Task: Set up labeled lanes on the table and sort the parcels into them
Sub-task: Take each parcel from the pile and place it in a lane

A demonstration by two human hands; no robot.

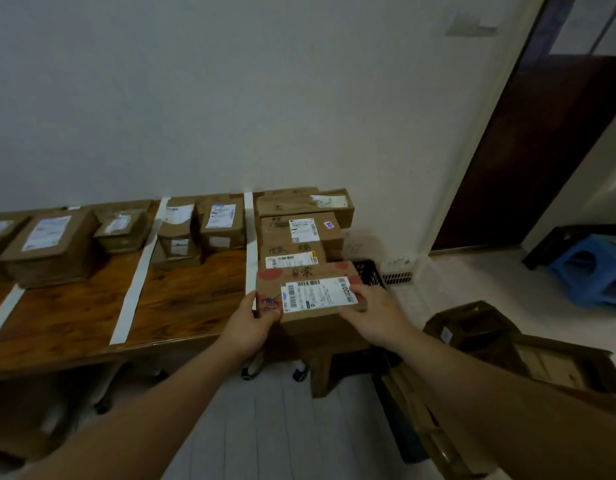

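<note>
Looking down from the head camera: holding a flat cardboard parcel (301, 271) by its two near corners. Gripping with the left hand (256, 317), thumb on top and fingers curled under the left corner. Clasping with the right hand (375, 306) over the right corner, just beside the white shipping label (317, 294).

Placed at the near end of the rightmost lane on the wooden table (182, 299), just right of a white tape strip (250, 237) and in front of a stack of parcels (299, 230) reaching back to the wall. Hard to say, through the blur, whether resting on the box below or hovering just above it.

Between that strip and a second tape strip (137, 271), more parcels (221, 223); beyond it, other boxes (50, 244). On the floor to the right, a black crate (370, 271), an open carton (472, 327) and a blue stool (590, 271).

Judged as setting one more parcel into a lane that looks nearly full.
- Keep it level, label up and legible.
- Line the left edge up parallel with the strip, without covering it.
- Watch for overhang at the table's front edge; slide it back against the stack if room allows.
- Let go only once support is felt under both corners, easing both hands off together.
</note>
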